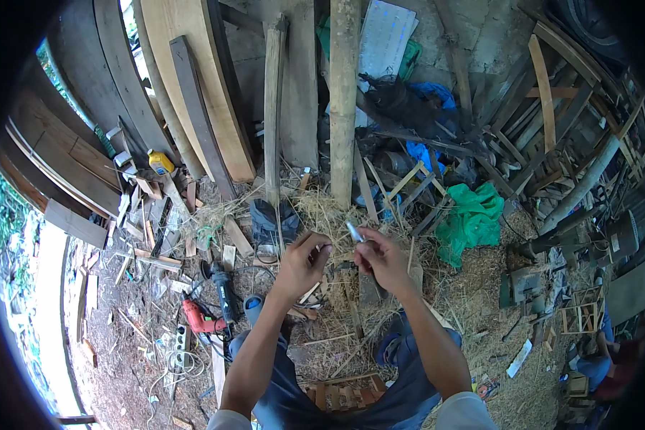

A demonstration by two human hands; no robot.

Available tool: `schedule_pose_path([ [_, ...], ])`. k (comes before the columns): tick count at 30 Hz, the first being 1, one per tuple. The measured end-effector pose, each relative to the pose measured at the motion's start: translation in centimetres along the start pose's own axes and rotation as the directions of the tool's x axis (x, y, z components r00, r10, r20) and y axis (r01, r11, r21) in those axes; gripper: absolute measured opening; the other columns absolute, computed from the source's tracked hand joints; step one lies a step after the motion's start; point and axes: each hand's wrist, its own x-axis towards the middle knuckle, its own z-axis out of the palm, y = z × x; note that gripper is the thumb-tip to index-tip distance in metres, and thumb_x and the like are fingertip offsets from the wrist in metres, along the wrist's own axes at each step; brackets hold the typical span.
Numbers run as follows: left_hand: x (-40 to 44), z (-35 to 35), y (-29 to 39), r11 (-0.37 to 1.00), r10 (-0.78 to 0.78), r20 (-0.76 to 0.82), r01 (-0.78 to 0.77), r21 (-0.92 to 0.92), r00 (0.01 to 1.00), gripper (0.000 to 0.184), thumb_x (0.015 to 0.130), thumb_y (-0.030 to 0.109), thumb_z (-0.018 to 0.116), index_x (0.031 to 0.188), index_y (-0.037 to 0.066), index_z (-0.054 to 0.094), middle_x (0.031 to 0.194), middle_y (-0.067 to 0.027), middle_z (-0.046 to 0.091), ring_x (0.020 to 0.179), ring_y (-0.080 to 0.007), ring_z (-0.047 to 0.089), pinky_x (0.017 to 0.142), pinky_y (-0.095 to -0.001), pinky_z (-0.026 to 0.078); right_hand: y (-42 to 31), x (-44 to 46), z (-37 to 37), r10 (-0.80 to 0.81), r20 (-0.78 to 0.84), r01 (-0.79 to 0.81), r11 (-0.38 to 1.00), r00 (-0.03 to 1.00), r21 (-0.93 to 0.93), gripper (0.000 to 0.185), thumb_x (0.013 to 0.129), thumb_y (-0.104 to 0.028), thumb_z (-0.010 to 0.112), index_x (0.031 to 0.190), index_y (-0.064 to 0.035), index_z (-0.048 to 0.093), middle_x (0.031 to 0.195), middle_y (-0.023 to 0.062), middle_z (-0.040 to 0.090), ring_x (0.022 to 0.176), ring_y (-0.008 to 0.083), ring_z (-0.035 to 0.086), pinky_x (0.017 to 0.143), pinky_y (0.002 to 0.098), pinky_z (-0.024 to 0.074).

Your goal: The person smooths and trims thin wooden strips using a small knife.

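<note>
Seemingly unfinished: tightly pinching a white object (353, 231) at eleven o'clock from right hand (384, 264), loosely curling left hand (302, 266) with contents unclear.

Floor (132, 369) strewn w/ straw (319, 206) & wood scraps (159, 261) — red drill (198, 318), dark grinder (226, 299), pwr strip (182, 350) at left.

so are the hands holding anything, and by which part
The right hand pinches a small whitish object near its lower visible end; the left hand is curled, and whether it holds anything cannot be told.
</note>
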Motion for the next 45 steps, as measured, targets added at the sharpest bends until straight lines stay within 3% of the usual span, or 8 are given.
schedule_pose_path([
  [3, 0.0, -0.2, 0.8, 0.999, 0.042, 0.015, -0.042, 0.021, 0.999, 0.009, 0.082, 0.000, 0.063, 0.090, -0.001, 0.060, 0.081, -0.0126, 0.062, 0.067, -0.0226, 0.062, 0.058, -0.0306, 0.047, 0.0, -0.1, 0.1, 0.073, 0.088, -0.072, 0.997, 0.993, -0.020, 0.034, 0.094, -0.011, 0.055, 0.126, -0.0011, 0.052, 0.071, 0.0027, 0.059, 0.053, 0.0062, 0.046, 0.046, 0.0210, 0.0365],
  [8, -0.1, -0.1, 0.7, 1.000, 0.009, 0.075, -0.008, -0.023, 0.997, 0.011, 0.080, -0.001, 0.064, 0.091, -0.001, 0.060, 0.080, -0.0116, 0.061, 0.066, -0.0223, 0.060, 0.057, -0.0302, 0.046, -0.6, 0.0, -0.1, 0.120, 0.129, -0.141, 0.975, 0.984, 0.170, 0.031, 0.094, -0.009, 0.054, 0.125, -0.0021, 0.054, 0.071, 0.0044, 0.058, 0.052, 0.0054, 0.043, 0.045, 0.0198, 0.0326],
  [20, -0.2, 0.0, 0.9, 0.998, -0.007, 0.096, 0.013, -0.058, 0.995, 0.010, 0.082, 0.001, 0.066, 0.090, -0.001, 0.062, 0.079, -0.0107, 0.062, 0.064, -0.0195, 0.060, 0.056, -0.0292, 0.045, -1.6, -0.1, -0.2, 0.209, 0.118, -0.231, 0.947, 0.971, 0.222, 0.024, 0.092, -0.008, 0.057, 0.114, 0.0037, 0.058, 0.073, 0.0069, 0.060, 0.051, 0.0057, 0.042, 0.045, 0.0207, 0.0321],
  [30, 0.0, 0.2, 1.0, 0.999, -0.022, 0.112, 0.025, -0.024, 0.993, 0.009, 0.082, 0.002, 0.066, 0.090, -0.002, 0.062, 0.079, -0.0115, 0.062, 0.063, -0.0197, 0.059, 0.057, -0.0300, 0.046, -1.6, 0.1, -1.1, 0.174, 0.047, -0.180, 0.963, 0.984, 0.200, 0.021, 0.090, -0.008, 0.062, 0.106, 0.0041, 0.062, 0.071, 0.0047, 0.060, 0.050, 0.0048, 0.041, 0.044, 0.0203, 0.0313],
  [33, -0.2, 0.2, 0.0, 0.997, 0.072, 0.056, -0.070, -0.034, 0.996, 0.009, 0.082, 0.003, 0.066, 0.089, -0.002, 0.062, 0.077, -0.0114, 0.062, 0.061, -0.0192, 0.058, 0.057, -0.0297, 0.045, -1.0, 0.8, -3.3, 0.205, -0.047, -0.195, 0.968, 0.978, 0.154, 0.022, 0.090, -0.011, 0.062, 0.106, 0.0032, 0.063, 0.069, 0.0020, 0.058, 0.050, 0.0040, 0.040, 0.043, 0.0196, 0.0290],
  [35, -0.5, -0.8, 0.2, 1.000, -0.023, 0.068, 0.024, -0.006, 0.997, 0.010, 0.082, 0.004, 0.067, 0.088, -0.001, 0.062, 0.074, -0.0117, 0.062, 0.059, -0.0191, 0.057, 0.056, -0.0298, 0.044, -1.9, 1.4, -5.2, 0.118, -0.209, -0.066, 0.969, 0.971, 0.237, 0.023, 0.090, -0.015, 0.063, 0.106, 0.0016, 0.063, 0.069, 0.0001, 0.056, 0.049, 0.0031, 0.038, 0.043, 0.0186, 0.0266],
  [38, -0.6, -1.7, 0.1, 0.998, -0.062, 0.048, 0.062, -0.002, 0.997, 0.010, 0.082, 0.005, 0.067, 0.087, -0.002, 0.061, 0.072, -0.0121, 0.061, 0.058, -0.0193, 0.057, 0.055, -0.0297, 0.044, -2.0, 1.2, -6.5, 0.094, -0.259, -0.018, 0.960, 0.961, 0.279, 0.024, 0.091, -0.017, 0.061, 0.108, 0.0003, 0.063, 0.070, -0.0006, 0.056, 0.049, 0.0025, 0.036, 0.043, 0.0181, 0.0253],
  [45, -0.4, -1.2, 0.6, 0.999, -0.044, -0.006, 0.044, -0.008, 0.999, 0.007, 0.083, 0.000, 0.063, 0.088, -0.003, 0.060, 0.075, -0.0132, 0.060, 0.057, -0.0216, 0.056, 0.055, -0.0308, 0.044, -1.9, 0.6, -4.2, 0.091, -0.108, -0.058, 0.958, 0.990, 0.280, 0.027, 0.092, -0.014, 0.059, 0.114, 0.0009, 0.059, 0.071, 0.0022, 0.058, 0.049, 0.0039, 0.038, 0.043, 0.0187, 0.0272],
])
